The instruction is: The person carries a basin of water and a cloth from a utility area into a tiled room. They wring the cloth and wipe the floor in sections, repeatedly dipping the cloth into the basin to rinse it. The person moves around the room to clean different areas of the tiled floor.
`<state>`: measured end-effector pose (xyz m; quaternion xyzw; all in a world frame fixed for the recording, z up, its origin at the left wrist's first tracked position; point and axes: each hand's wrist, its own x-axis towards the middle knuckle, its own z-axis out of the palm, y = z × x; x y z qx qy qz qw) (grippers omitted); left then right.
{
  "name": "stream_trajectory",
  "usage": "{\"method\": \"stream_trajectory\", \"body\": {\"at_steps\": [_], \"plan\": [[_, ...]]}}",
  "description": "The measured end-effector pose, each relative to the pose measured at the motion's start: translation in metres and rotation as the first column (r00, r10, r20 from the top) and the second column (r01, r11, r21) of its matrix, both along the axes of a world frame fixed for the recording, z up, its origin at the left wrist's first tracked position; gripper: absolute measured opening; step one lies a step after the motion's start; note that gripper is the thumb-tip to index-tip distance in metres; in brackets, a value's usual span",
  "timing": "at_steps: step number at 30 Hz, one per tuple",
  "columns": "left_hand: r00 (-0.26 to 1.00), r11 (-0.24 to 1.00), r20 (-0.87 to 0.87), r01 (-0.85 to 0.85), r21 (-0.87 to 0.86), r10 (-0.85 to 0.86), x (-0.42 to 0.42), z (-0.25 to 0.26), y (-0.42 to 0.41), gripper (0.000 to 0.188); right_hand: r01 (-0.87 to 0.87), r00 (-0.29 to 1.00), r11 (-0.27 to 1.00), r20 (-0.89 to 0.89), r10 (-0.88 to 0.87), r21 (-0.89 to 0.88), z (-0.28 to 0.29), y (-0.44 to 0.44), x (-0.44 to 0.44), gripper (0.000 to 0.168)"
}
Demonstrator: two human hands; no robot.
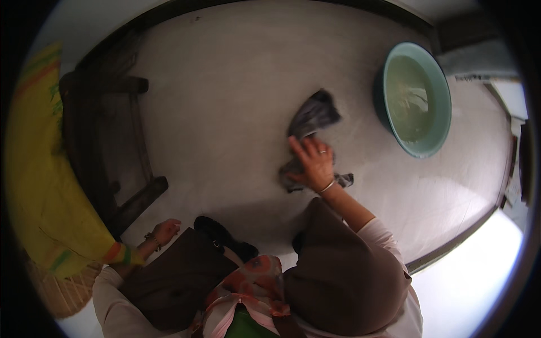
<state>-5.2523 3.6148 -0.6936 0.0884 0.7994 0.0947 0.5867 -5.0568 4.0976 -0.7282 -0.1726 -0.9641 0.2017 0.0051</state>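
My right hand (315, 162), with a ring and a bangle, holds a rumpled dark grey cloth (315, 114) down against the floor (219, 118). Its fingers lie over the middle of the cloth, and folds stick out beyond the fingertips and beside the wrist. Some of the cloth is hidden under the palm. My left hand (167, 231), with a bracelet at the wrist, hangs near my left knee. Its fingers are curled in and no object shows in them. A light green basin (444, 107) holding cloudy water (408, 101) stands to the right, apart from the cloth.
On the left is a dark wooden piece of furniture with legs (137, 198). A yellow woven sack (46, 181) hangs beside it, over my left forearm. Below the sack is a wicker basket (69, 291). Dark skirting (169, 14) edges the far wall. Bright light enters at lower right.
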Motion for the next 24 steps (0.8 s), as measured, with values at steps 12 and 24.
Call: {"method": "stream_trajectory", "body": {"at_steps": [12, 24], "plan": [[0.814, 0.78, -0.294, -0.572, -0.255, 0.501, 0.143, 0.074, -0.139, 0.031, -0.354, 0.933, 0.933, -0.039, 0.357, 0.064, -0.043, 0.093, -0.075, 0.056], [0.336, 0.213, -0.612, -0.94, -0.266, 0.716, 0.455, 0.168, 0.002, 0.035, -0.054, 0.907, 0.955, -0.385, 0.17, 0.293, -0.055, 0.108, -0.153, 0.048]]}}
